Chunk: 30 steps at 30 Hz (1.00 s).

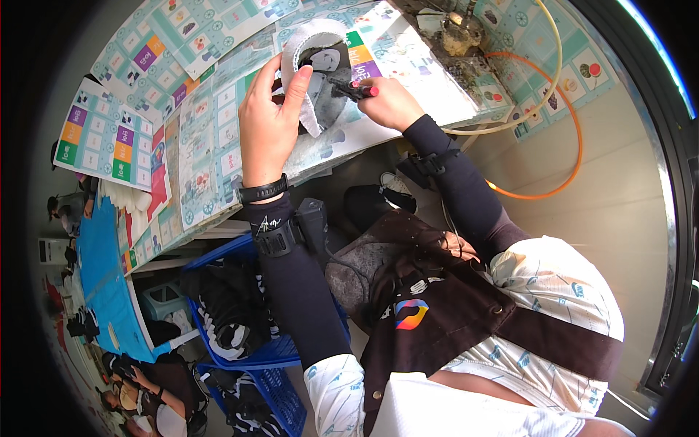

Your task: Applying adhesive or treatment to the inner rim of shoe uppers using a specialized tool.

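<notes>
My left hand [271, 116] grips what looks like a shoe upper [317, 33], held tilted up over the work table [207, 149]. It has a pale grey curved rim and black and grey panels inside; my thumb lies across its near edge. My right hand [395, 106] is closed round a small dark tool [352, 89] with red ends, whose exact kind I cannot make out. The tool's dark end is against or just in front of the upper's inner side. Part of the upper is hidden behind my left fingers.
Patterned printed sheets cover the table. A stained metal pot [460, 35] stands at the far right, near an orange hose [579, 138] and a pale hose [558, 51]. Blue baskets [273, 358] with black shoes sit below the table. Other people are at lower left.
</notes>
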{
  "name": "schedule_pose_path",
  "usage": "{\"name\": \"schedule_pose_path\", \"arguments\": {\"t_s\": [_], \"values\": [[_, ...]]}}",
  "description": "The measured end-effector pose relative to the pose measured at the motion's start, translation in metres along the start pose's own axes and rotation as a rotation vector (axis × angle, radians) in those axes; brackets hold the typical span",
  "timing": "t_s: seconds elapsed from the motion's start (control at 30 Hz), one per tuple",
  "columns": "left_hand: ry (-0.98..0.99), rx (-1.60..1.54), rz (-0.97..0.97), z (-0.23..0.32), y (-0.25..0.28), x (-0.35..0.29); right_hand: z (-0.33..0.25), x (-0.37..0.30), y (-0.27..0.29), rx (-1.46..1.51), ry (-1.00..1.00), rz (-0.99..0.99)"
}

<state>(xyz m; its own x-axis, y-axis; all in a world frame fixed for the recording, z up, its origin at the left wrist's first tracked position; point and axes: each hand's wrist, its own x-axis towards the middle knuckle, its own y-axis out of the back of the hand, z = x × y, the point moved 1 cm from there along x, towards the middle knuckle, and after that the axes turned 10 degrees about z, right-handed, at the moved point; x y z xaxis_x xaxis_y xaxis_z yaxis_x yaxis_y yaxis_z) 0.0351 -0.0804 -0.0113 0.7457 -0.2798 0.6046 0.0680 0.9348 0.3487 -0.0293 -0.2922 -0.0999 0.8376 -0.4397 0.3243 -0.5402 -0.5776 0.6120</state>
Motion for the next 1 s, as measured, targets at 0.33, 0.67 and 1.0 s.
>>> {"name": "schedule_pose_path", "arguments": {"t_s": [0.33, 0.67, 1.0], "values": [[-0.003, -0.002, 0.015, -0.005, 0.0, -0.001, -0.004, -0.001, 0.001, -0.009, 0.0, 0.019], [-0.014, 0.009, 0.018, -0.003, -0.001, 0.0, 0.008, -0.003, 0.005, -0.041, -0.012, -0.034], [-0.008, 0.007, 0.021, -0.006, -0.001, -0.001, 0.009, -0.011, 0.02, 0.008, -0.078, 0.086]]}}
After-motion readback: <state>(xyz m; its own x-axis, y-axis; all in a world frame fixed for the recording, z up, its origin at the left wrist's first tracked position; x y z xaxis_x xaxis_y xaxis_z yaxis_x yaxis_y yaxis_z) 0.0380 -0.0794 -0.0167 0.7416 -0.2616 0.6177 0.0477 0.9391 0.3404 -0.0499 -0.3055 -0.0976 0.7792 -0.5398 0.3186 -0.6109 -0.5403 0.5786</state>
